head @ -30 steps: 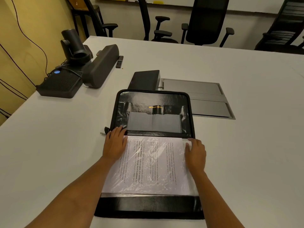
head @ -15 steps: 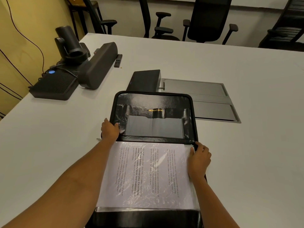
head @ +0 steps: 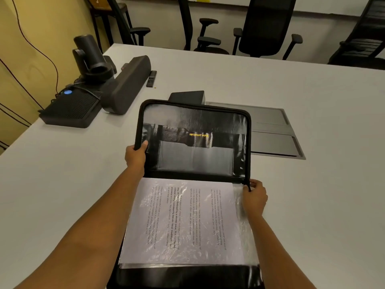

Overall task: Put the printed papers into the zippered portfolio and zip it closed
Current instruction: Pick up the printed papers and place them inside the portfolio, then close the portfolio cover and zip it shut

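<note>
Left hand (head: pixel 135 155): thumb over the lid (head: pixel 195 113) at its left edge, fingers curled behind, gripping. Right hand (head: pixel 255 197) pinches the zip edge at the fold's right end; pull tab or not, can't tell. A sec ago both palms were flat, lid down; now it's tilted up. Printed papers (head: pixel 181 217) sit under the clear sleeve in the portfolio (head: pixel 187 277), near half, so loading looks done, zip still open. Black box (head: pixel 186 96) behind is clear of the lid; table (head: pixel 62 184) gives room both sides.
</note>
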A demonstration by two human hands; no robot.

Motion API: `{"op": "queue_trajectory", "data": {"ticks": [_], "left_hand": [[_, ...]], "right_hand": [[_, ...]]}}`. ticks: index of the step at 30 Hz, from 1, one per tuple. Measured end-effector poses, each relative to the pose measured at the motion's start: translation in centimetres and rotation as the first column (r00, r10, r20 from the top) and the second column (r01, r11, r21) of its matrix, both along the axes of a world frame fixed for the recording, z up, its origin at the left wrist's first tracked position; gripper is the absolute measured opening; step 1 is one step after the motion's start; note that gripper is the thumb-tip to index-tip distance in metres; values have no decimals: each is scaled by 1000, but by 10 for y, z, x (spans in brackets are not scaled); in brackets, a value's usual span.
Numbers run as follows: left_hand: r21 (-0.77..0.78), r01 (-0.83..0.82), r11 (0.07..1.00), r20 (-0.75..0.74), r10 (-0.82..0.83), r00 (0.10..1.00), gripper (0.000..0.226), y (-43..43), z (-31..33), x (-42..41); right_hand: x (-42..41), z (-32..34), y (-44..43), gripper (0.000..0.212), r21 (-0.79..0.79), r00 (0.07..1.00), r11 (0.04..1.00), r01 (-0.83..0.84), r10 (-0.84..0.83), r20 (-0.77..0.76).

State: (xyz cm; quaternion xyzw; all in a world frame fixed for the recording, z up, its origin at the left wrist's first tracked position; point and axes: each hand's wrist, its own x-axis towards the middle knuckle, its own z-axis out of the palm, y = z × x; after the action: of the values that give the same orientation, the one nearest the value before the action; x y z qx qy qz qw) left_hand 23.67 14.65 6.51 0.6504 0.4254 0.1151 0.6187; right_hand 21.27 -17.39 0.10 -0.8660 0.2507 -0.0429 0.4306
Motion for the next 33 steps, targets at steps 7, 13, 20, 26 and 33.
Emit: {"op": "queue_trajectory", "data": {"ticks": [7,13,20,26,33], "left_hand": [[-76,-167,983,131,176,976,46,3,27,-15],[-179,-322,930,167,351,921,43,15,34,-39],[-268,-490,830,130,535,835,41,11,35,-71],[-435,-586,684,17,657,754,44,-30,38,-103],[-527,-586,615,-7,687,727,46,-77,34,-132]], "right_hand": [[-16,11,-17,30,-4,987,994,-113,111,-112],[-33,23,-45,43,13,952,990,-138,136,-276],[-49,21,-54,49,378,974,910,170,-98,-203],[-71,7,-26,48,543,975,831,118,7,-223],[-118,18,-27,64,557,986,824,105,-15,-165]]}}
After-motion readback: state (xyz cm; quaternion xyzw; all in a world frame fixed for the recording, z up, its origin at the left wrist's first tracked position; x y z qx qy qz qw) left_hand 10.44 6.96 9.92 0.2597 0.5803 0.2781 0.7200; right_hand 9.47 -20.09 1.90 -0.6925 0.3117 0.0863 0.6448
